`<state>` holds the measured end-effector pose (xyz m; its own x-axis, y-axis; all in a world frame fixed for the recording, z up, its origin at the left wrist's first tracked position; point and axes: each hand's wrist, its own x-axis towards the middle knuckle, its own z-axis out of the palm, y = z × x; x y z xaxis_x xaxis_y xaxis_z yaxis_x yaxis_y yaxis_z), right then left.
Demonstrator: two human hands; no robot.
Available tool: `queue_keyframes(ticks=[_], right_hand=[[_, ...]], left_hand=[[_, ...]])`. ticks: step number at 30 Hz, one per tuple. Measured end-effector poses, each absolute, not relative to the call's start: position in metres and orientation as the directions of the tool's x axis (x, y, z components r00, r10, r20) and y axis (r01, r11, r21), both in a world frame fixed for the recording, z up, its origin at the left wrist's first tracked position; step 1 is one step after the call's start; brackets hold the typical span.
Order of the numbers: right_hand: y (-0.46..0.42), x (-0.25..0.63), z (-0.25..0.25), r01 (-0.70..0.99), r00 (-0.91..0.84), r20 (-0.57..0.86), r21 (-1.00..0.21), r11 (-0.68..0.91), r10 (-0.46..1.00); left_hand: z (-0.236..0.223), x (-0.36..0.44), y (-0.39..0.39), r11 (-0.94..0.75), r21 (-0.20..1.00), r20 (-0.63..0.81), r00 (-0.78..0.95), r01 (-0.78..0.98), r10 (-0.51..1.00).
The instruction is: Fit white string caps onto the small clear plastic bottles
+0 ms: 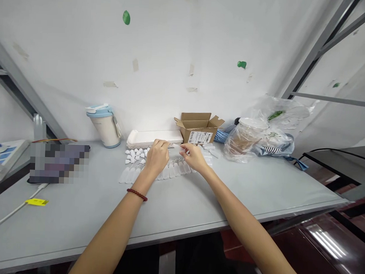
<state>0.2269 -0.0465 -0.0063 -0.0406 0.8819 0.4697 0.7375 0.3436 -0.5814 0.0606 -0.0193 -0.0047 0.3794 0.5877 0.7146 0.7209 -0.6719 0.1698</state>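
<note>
Just in front of the cardboard box, my left hand (157,155) and my right hand (194,157) are close together over the table. The right fingers pinch a small translucent plastic piece (177,149). My left fingers are closed at its left side, where a thin tip shows; what they grip is mostly hidden. Beneath and between the hands lies a row of small translucent plastic containers (172,170), and more of the row shows left of my left wrist. A group of small white caps (135,155) lies left of my left hand. My left wrist wears a red bead bracelet (137,194).
Behind the hands are a stack of white trays (154,138) and an open cardboard box (197,131). A cream tumbler (104,128) and a blurred-out device (58,162) stand left. A plastic-wrapped cup (245,141) and bags (275,144) sit right, on the grey table (179,217).
</note>
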Motion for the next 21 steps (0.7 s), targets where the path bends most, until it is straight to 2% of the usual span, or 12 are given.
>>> queue_keyframes(ticks=[5, 21], right_hand=[[-0.0472, 0.2242, -0.0061, 0.688, -0.049, 0.457, -0.63, 0.362, 0.888], [-0.0461, 0.2238, -0.0094, 0.794, -0.048, 0.455, -0.523, 0.31, 0.889]], left_hand=[[-0.0058, 0.0609, -0.0181, -0.68, 0.178, 0.701, 0.393, 0.711, 0.595], [-0.0038, 0.0675, -0.0241, -0.776, 0.141, 0.739, 0.456, 0.615, 0.496]])
